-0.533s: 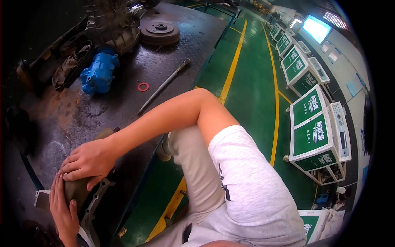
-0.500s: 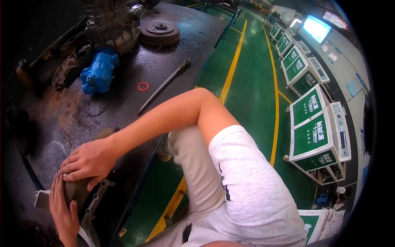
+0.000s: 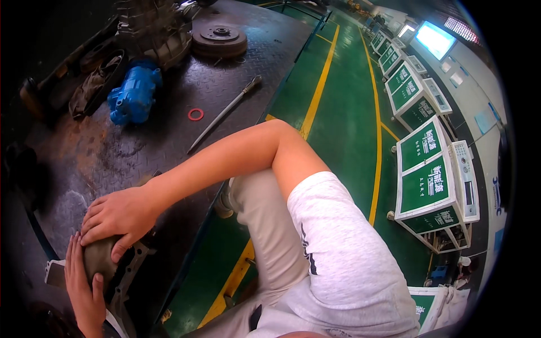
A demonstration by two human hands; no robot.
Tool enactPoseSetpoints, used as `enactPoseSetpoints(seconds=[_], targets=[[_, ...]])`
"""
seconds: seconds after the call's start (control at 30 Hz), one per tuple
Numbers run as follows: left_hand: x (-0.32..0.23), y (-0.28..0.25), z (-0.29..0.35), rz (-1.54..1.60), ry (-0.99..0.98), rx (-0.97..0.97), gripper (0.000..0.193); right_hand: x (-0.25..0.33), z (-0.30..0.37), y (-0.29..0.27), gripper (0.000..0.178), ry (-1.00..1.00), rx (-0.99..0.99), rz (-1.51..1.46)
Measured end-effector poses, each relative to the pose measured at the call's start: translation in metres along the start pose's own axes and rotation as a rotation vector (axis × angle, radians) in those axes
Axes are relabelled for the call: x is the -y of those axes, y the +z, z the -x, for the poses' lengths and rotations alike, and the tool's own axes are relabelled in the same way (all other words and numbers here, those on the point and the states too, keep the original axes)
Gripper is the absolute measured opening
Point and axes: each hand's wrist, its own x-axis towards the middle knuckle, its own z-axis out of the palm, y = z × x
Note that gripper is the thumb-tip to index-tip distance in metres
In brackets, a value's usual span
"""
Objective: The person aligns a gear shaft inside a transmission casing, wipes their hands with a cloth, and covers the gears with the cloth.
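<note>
The right hand lies palm down across a rounded brown-grey piece (cloth or metal, I cannot tell which), fingers side by side and thumb spread away, while the left hand rests along its left side, fingers together, thumb apart and fingertips close to the right hand's. The piece is at the near edge of the dark metal table, just beside a grey frame with holes. Farther back lie a red ring, a long rod and a blue motor-like part.
</note>
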Motion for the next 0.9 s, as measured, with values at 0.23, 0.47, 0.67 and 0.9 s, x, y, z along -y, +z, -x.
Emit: enactPoseSetpoints(seconds=[0.23,0.47,0.67,0.9], targets=[[0.001,0.0,-0.003,0.066,-0.055,0.023,0.063,0.004,0.0,-0.002,0.078,0.063,0.011,0.001],[0.003,0.003,-0.001,0.057,-0.042,-0.001,0.061,0.005,0.003,0.002,0.077,0.002,-0.013,0.065],[0.012,0.005,0.001,0.051,-0.021,0.014,0.06,0.007,0.005,0.003,0.075,-0.228,-0.038,0.08],[0.01,0.005,-0.002,0.057,-0.024,0.013,0.059,0.013,0.008,0.0,0.086,-0.008,-0.018,0.102]])
